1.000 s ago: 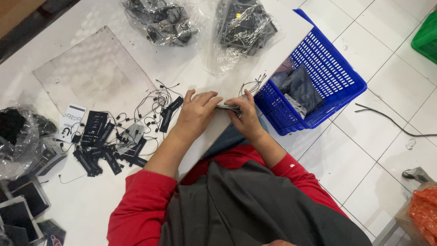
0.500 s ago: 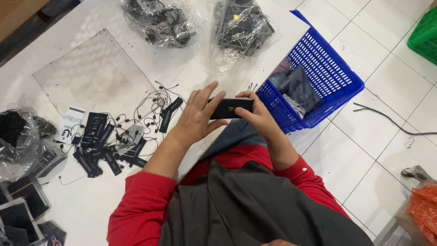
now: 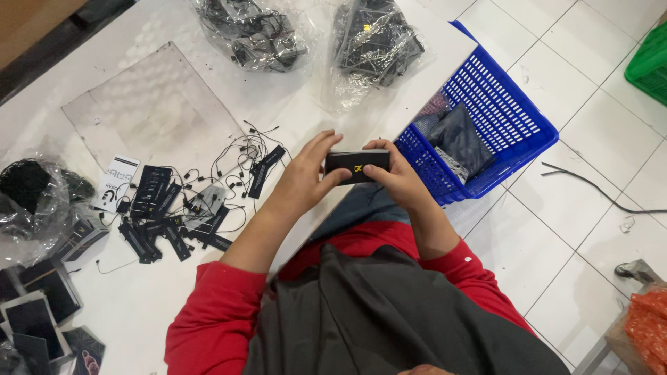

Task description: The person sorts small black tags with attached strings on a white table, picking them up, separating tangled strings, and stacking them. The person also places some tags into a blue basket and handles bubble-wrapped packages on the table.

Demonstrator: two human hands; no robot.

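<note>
Right now both hands gripping small black box (image 3: 357, 165) above counter (image 3: 174, 118) edge, close to torso. Left hand (image 3: 306, 177) fingers curling round its left end, right hand (image 3: 397, 173) pinching right end; both closed on it. Box looking light, rigid, smooth-faced, prob. slippery, so holding by short ends seems best. Beyond: loose black parts w/ thin wires (image 3: 201, 201), blue basket (image 3: 493, 118) to right, plastic bags (image 3: 375, 42) furthest.
</note>
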